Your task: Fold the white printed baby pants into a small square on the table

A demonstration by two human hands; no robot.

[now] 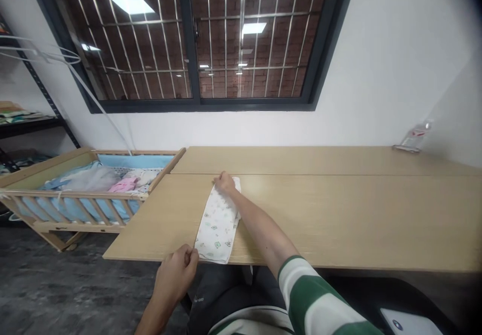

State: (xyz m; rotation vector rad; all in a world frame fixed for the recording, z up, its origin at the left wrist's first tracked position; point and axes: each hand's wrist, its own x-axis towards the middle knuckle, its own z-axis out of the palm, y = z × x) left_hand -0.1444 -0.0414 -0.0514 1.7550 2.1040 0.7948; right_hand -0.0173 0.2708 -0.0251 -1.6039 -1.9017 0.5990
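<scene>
So here's the layout: there's a white printed cloth (216, 227), folded into a long narrow strip, lying on the light wood table (339, 214) toward its left end. Its long axis runs away from the person, with the far end leaning a bit to the right. The near end comes right up to the front edge; can't really tell if it pokes over.

The main thing is how the hands line up with it. The left hand (176, 269) is at the near-left corner, fingers curled shut with what looks like that corner pinched between thumb and index. The right hand (225, 183) is way up at the far end, reaching across the strip's right side, fingers closed down on the far-left corner. The exact fingertip contact is tucked out of sight there, but it reads as a grip. So both hands are on the same long left edge, one at each end, and most of the cloth lies to the right of the line between them. That edge looks pretty straight.

Off to the left there's a wooden crib (75, 193) with blue lining.
</scene>
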